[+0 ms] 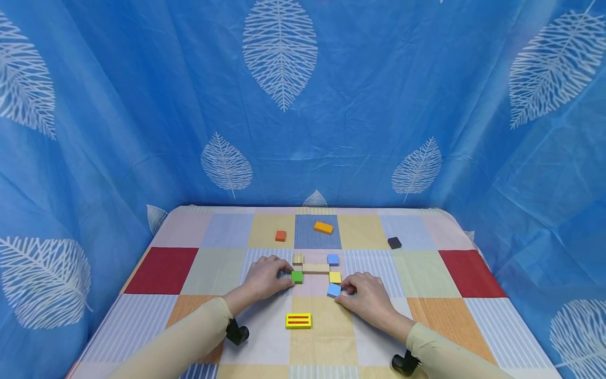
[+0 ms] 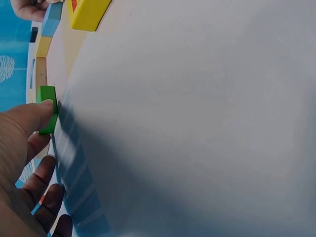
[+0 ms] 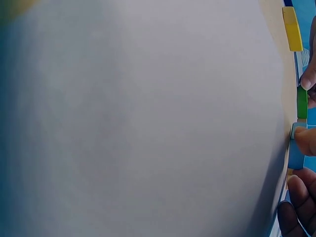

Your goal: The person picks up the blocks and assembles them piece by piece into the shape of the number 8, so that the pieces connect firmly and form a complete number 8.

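My left hand (image 1: 268, 277) pinches a green block (image 1: 296, 277) between thumb and forefinger, as the left wrist view shows. Across from it, my right hand (image 1: 368, 296) pinches a light blue block (image 1: 333, 290), its thumb on the near face. That block sits slightly turned, just in front of a yellow block (image 1: 335, 277). Between the two sides lies a long plain wooden block (image 1: 315, 269). A striped wooden block (image 1: 298, 259) is at its far left end and a blue block (image 1: 333, 259) at its far right.
A yellow block with red stripes (image 1: 298, 321) lies nearer me. Farther back are a red-orange block (image 1: 281, 236), an orange block (image 1: 323, 227) and a black block (image 1: 394, 243). Blue leaf-patterned curtains (image 1: 331, 142) surround the patchwork-covered table (image 1: 208, 271).
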A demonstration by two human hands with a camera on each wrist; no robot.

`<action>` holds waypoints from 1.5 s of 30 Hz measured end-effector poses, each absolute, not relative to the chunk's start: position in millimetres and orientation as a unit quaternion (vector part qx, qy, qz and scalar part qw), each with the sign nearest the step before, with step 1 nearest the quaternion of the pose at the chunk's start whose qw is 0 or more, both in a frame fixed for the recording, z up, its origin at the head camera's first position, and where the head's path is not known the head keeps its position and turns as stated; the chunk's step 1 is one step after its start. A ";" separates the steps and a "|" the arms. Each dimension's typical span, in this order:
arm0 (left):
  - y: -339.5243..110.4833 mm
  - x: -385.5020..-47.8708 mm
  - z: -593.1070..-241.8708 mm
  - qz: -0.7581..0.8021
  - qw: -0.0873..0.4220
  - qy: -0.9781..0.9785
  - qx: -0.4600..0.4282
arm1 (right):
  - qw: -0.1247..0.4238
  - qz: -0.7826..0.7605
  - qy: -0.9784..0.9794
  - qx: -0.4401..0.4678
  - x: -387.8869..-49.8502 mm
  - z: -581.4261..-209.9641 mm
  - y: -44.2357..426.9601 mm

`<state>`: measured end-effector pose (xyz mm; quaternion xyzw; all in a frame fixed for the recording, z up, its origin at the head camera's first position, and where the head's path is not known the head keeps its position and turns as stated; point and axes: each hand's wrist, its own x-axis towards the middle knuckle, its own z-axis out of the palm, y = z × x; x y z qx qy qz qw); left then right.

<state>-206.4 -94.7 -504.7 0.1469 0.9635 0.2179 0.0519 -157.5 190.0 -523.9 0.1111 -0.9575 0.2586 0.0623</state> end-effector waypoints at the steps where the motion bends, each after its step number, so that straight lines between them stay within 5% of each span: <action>1: -94.7 -206.3 -504.8 0.218 0.052 0.963 0.147 | 0.062 0.259 -0.958 0.111 -157.4 -524.0 190.1; 34: -100.2 -206.6 -505.9 0.251 0.060 0.954 0.152 | 0.063 0.263 -0.956 0.111 -157.0 -525.7 189.2; 45: -117.2 -206.0 -463.1 0.289 0.041 0.948 0.130 | 0.064 0.265 -0.956 0.112 -157.6 -524.6 190.0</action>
